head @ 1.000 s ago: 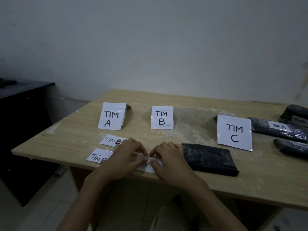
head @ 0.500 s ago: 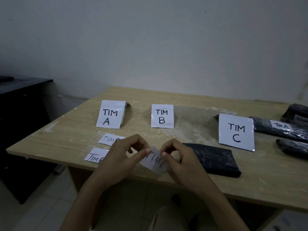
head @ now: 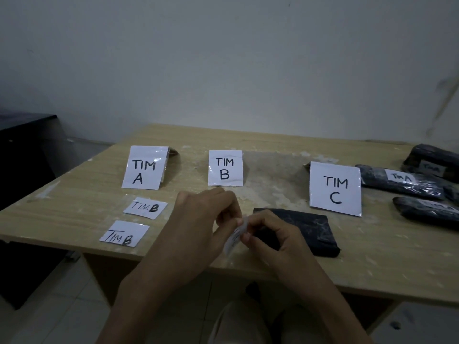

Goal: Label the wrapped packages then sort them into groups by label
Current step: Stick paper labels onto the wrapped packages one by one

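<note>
My left hand (head: 198, 224) and my right hand (head: 275, 237) pinch a small white paper label (head: 236, 238) between them, held on edge above the table's front edge. Its writing is too blurred to read now. Just behind my right hand lies a black wrapped package (head: 308, 229) without a label. Two loose "TIM B" labels (head: 145, 207) (head: 124, 234) lie flat at the left. Standing signs read TIM A (head: 144, 167), TIM B (head: 225, 168) and TIM C (head: 335, 188).
Three black wrapped packages (head: 400, 181) (head: 432, 161) (head: 427, 211) lie at the right end of the wooden table (head: 372, 256), two of them showing "TIM A" labels. A dark cabinet (head: 22, 155) stands to the left. A pale wall rises behind.
Both hands lifted the label off the table and turned it from flat and readable to edge-on. The view has tilted slightly; nothing else moved.
</note>
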